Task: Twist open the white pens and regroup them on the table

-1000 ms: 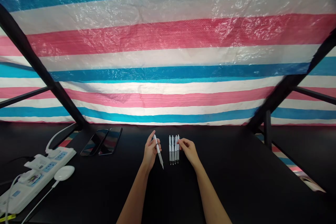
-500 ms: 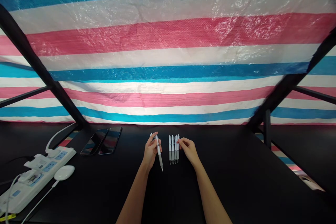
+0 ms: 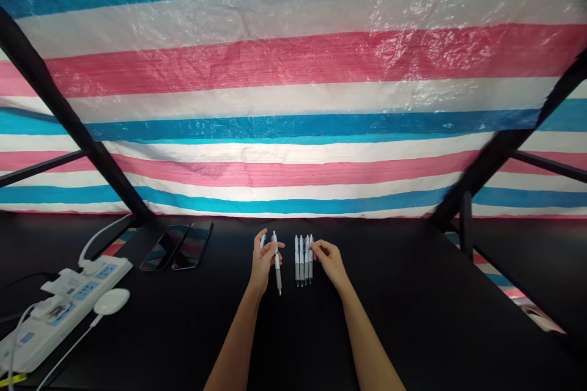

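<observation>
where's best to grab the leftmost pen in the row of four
I'd take the leftmost pen by its grey lower barrel, coming from its left, where the left hand is: the barrel looks slim and straight, and the next pen lies close on its right.

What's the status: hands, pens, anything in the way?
Left hand holds a pen. Right hand at the rightmost of four lined-up pens. Phones off left, not in the way.

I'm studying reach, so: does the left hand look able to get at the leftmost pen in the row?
Probably yes: nothing on the tabletop separates the left hand from the leftmost pen, though the held pen could hamper its grip.
</observation>
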A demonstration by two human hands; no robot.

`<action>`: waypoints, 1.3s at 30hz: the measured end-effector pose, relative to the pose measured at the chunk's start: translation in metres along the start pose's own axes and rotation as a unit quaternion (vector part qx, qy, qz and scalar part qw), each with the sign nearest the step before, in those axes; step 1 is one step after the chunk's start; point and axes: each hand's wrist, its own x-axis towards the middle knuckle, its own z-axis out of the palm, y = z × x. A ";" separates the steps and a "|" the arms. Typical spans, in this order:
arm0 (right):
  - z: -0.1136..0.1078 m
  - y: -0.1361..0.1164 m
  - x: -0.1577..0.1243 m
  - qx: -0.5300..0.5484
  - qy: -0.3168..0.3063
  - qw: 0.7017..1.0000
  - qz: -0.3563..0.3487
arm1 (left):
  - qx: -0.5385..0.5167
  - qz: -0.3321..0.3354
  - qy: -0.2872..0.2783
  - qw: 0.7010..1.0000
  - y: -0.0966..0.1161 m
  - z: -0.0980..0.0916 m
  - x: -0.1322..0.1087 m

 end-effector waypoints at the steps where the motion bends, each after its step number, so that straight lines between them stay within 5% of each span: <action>1: 0.000 0.000 0.000 -0.001 0.000 1.000 0.002 | 0.025 0.013 0.010 1.000 -0.003 -0.001 0.002; 11: -0.001 -0.003 0.000 0.003 0.004 1.000 0.013 | 0.276 0.127 0.057 0.951 -0.020 -0.015 0.010; 18: -0.001 0.004 0.001 -0.004 -0.003 1.000 0.014 | 0.507 0.232 0.038 0.829 -0.020 -0.015 0.005; 22: -0.001 0.003 0.000 -0.006 -0.004 1.000 0.008 | 0.621 0.212 0.043 0.753 -0.022 -0.011 0.002; 26: 0.000 0.003 0.001 -0.003 -0.003 1.000 0.008 | 0.671 0.196 0.064 0.712 -0.020 -0.010 -0.001; 31: -0.001 0.007 0.002 -0.010 -0.007 1.000 0.010 | 0.674 0.165 0.124 0.709 -0.014 -0.019 0.000; 39: -0.001 0.009 0.000 -0.104 0.007 0.994 0.017 | 0.590 0.183 0.112 0.778 -0.015 -0.029 0.007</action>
